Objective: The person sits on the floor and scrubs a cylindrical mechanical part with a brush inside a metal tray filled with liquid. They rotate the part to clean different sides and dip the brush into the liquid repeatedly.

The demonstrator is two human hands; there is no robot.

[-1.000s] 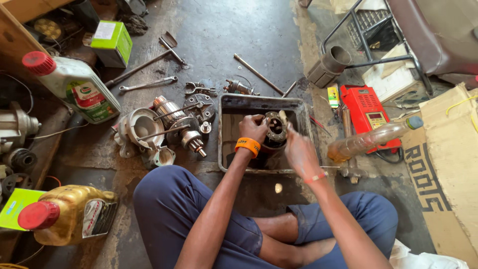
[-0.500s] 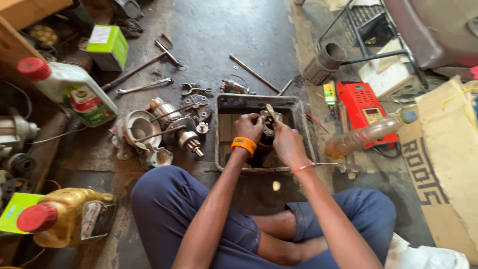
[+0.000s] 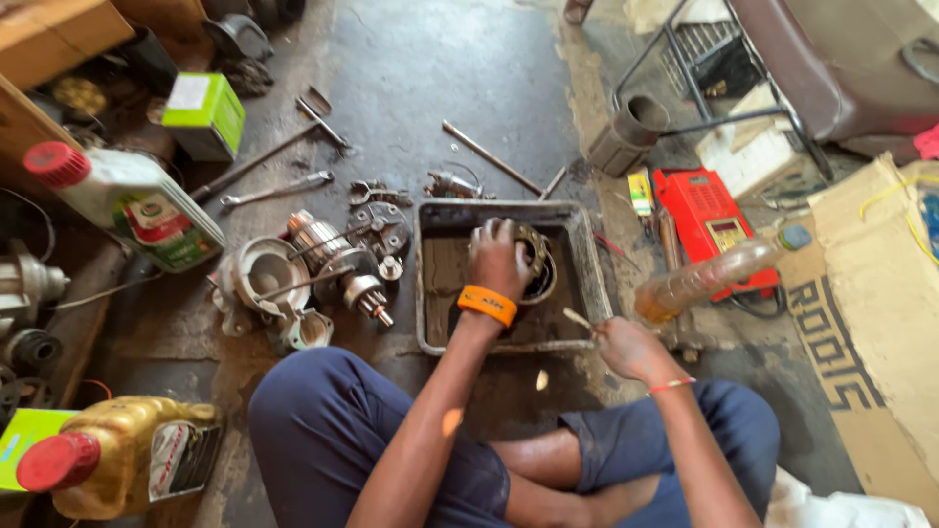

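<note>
Head view, item by item: your left hand [image 3: 499, 256] clamps the round, grimy metal motor housing [image 3: 535, 262], steadying it in the shallow grey metal tray [image 3: 597, 256] on the floor, probably to catch the dirt. Your right hand [image 3: 626, 347], closed on a thin pale stick [image 3: 577, 318], has drawn back from the housing, where it worked half a second ago.

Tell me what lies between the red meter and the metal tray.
In the head view, between the red meter and the metal tray lie a small yellow packet and thin rod-like tools on the floor.
</note>
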